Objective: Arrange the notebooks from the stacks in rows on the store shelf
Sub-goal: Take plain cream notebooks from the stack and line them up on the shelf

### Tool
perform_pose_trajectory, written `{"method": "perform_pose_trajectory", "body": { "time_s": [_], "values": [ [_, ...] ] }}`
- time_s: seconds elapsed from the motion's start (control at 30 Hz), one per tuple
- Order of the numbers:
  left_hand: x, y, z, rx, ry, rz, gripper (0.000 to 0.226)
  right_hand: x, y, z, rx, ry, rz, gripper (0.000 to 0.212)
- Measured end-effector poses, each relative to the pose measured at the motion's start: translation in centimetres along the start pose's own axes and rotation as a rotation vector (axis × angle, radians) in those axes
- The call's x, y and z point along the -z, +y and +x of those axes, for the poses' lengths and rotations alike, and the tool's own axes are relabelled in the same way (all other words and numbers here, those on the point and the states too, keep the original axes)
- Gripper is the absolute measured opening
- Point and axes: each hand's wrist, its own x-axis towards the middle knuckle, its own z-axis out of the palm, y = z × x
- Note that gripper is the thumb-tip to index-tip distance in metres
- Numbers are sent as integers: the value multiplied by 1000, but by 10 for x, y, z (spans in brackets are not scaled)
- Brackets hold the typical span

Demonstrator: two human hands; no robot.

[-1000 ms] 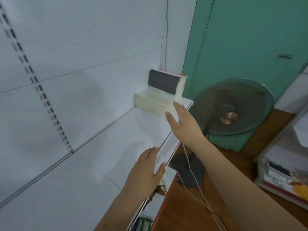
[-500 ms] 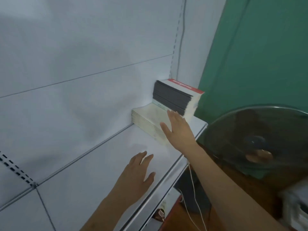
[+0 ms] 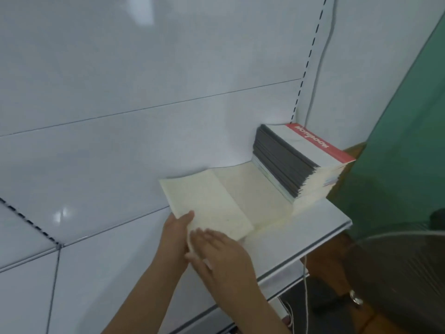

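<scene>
A tall notebook stack (image 3: 289, 162) with grey spines and a red-banded top cover stands at the right end of the white shelf (image 3: 313, 233). Against its left side lies a low cream stack (image 3: 257, 189). One cream notebook (image 3: 209, 203) lies shifted left, half off that low stack. My left hand (image 3: 177, 235) grips its near left corner, thumb on top. Over its near end lies my right hand (image 3: 219, 254), fingers fairly straight and pointing left.
The shelf's white back panel (image 3: 144, 92) rises behind, with a slotted upright (image 3: 305, 68) at the right. Past the shelf's right end are a green wall (image 3: 409, 141) and a dark fan grille (image 3: 397, 273). A white cord (image 3: 305, 285) hangs below the shelf edge.
Both hands have come together on a cream notebook, which now sits shifted left off the low stack. The view has moved closer to the shelf and to the left.
</scene>
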Motion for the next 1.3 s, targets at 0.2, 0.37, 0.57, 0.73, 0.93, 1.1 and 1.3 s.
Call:
{"method": "perform_pose_trajectory", "body": {
  "time_s": [0.2, 0.37, 0.57, 0.73, 0.93, 1.1, 1.3],
  "values": [
    [48, 17, -9, -91, 203, 30, 22, 0, 65, 26, -311, -96, -88, 76],
    [48, 3, -19, -10, 202, -1, 23, -14, 70, 18, -205, 125, -142, 36],
    [28, -6, -27, 83, 113, -194, 53, -16, 8, 3, 68, 201, 10, 33],
    [68, 0, -46, -51, 186, -138, 31, -38, -36, -8, 282, 1, 282, 45],
    [158, 13, -101, -154, 334, -61, 59, -35, -73, 39, -146, -401, 472, 69],
    [220, 24, -158, -210, 449, 63, 52, -48, -162, 62, -396, -719, 955, 49],
    [331, 40, -229, -275, 633, 31, 30, -92, -307, 50, -354, -598, 1055, 29]
  ]
}}
